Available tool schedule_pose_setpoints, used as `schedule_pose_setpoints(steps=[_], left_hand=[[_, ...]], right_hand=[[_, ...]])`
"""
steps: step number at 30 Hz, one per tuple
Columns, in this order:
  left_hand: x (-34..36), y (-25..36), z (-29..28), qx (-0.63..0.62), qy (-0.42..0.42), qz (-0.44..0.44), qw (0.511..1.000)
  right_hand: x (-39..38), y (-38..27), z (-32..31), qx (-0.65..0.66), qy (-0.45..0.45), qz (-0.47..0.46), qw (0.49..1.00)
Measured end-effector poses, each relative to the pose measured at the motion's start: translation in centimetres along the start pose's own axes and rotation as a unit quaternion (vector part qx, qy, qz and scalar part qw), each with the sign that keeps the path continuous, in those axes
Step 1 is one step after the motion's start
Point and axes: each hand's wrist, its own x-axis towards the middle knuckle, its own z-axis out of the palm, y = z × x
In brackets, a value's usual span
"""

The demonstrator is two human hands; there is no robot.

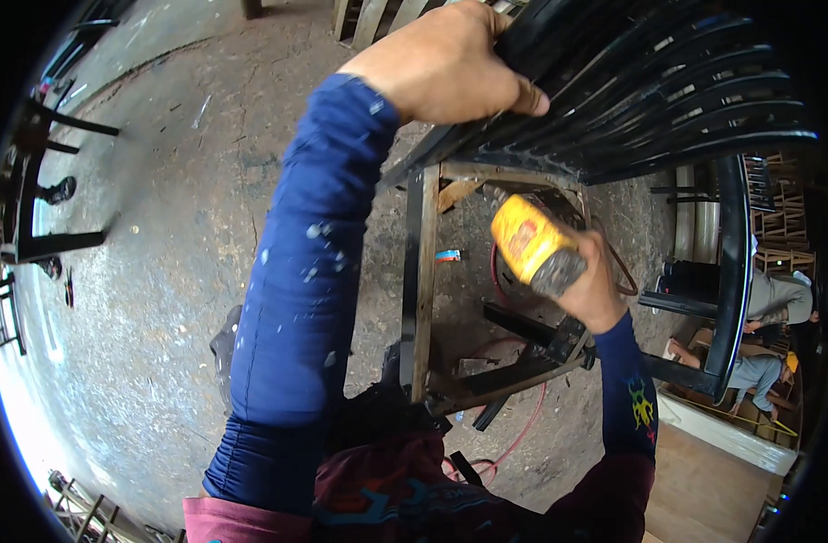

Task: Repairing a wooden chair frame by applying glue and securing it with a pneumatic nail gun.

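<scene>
My left hand [455,68] grips the edge of a black slatted wooden chair back [667,86] at the top. My right hand [593,288] holds a yellow-and-black pneumatic tool [527,240], which looks like a nail gun, with its nose pointing toward an inner corner of the chair's seat frame [421,290] below the slats. Whether the nose touches the wood I cannot tell. The seat frame is open, with raw wood and dark painted sides, and the floor shows through it. Dark crossed pieces [541,330] lie within its lower part.
A red hose [541,398] runs over the concrete floor [161,335]. Dark chairs [70,242] stand at the left, with shoes beside them. At the right, two people [785,299] work among stacked wooden frames [776,217] and a board [704,443]. Timber [369,23] lies at the back.
</scene>
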Motion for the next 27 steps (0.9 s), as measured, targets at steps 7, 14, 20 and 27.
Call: schedule_pose_setpoints(steps=[7, 14, 20, 27], left_hand=[[3.6, -3.1, -0.1, 0.048, -0.006, 0.175, 0.983], [4.6, -3.6, -1.1, -0.02, -0.109, 0.146, 0.983], [4.2, -3.0, -1.7, 0.007, -0.143, 0.084, 0.986], [4.4, -3.1, -1.7, -0.007, -0.158, 0.117, 0.981]], right_hand=[[3.1, -1.2, -0.8, 0.09, -0.114, 0.042, 0.989], [3.9, -1.0, -1.3, 0.034, -0.123, -0.008, 0.992], [4.6, -1.7, -1.8, 0.007, -0.131, -0.053, 0.99], [5.6, -2.4, -2.5, -0.032, -0.215, 0.008, 0.976]])
